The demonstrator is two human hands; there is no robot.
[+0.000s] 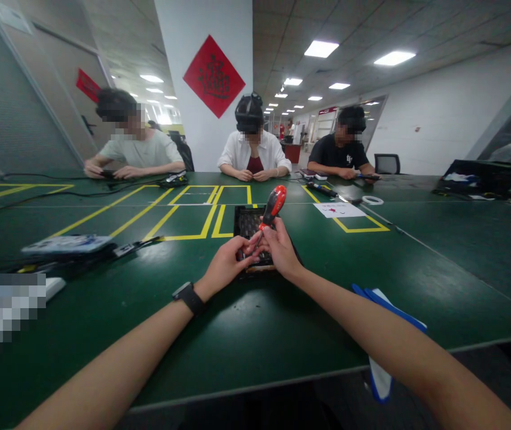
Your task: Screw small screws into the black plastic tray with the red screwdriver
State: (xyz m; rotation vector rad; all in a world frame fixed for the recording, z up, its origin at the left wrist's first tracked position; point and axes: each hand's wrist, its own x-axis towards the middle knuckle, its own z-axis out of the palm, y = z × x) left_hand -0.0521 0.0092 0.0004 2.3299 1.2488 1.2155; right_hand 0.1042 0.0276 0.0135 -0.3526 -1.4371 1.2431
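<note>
A screwdriver with a red and black handle (275,205) stands tilted over a black tray-like box (242,216), its shaft pointing down. My right hand (281,246) grips it low, with thumb and fingers around the start of the shaft. Close beside, my left hand (230,261) has its fingers pinched together at the shaft's lower end. Whatever sits between those fingertips is too small to make out. Both hands are over the near part of the box and hide some of its inside, where small dark pieces show.
Yellow tape (183,237) marks rectangles on the green table (237,334). Blue-and-white gloves (387,307) lie at the right edge. A paper sheet (339,209) and a white tape ring (372,200) lie farther back. Devices with cables (69,245) are at left. Three people sit opposite.
</note>
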